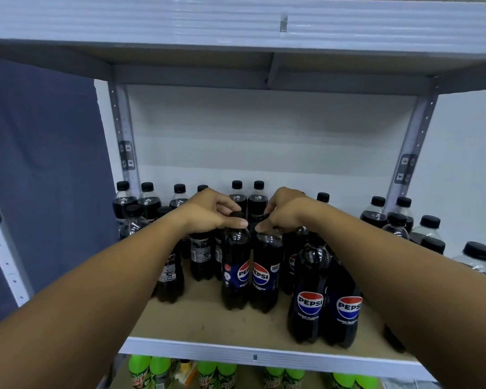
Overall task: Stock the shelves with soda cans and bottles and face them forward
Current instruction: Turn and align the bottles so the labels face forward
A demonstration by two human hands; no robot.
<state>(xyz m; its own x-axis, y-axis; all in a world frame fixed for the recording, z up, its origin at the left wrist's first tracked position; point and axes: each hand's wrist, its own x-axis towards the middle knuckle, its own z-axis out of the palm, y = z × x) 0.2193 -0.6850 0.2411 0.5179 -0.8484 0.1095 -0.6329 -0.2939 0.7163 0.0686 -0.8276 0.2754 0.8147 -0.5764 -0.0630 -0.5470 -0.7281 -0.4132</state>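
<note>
Both forearms reaching over shelf edge [236, 350]. Left hand [208, 210] gripping cap of one Pepsi bottle [235, 272]; right hand [281, 213] pinching cap of its neighbour [265, 276], both mid-shelf, labels nearly forward. Partway done: two front bottles [310, 299] faced, several rear labels turned away, right side loosely grouped. Roughly twenty dark bottles counted; green bottles [149, 370] below, about eight showing.
</note>
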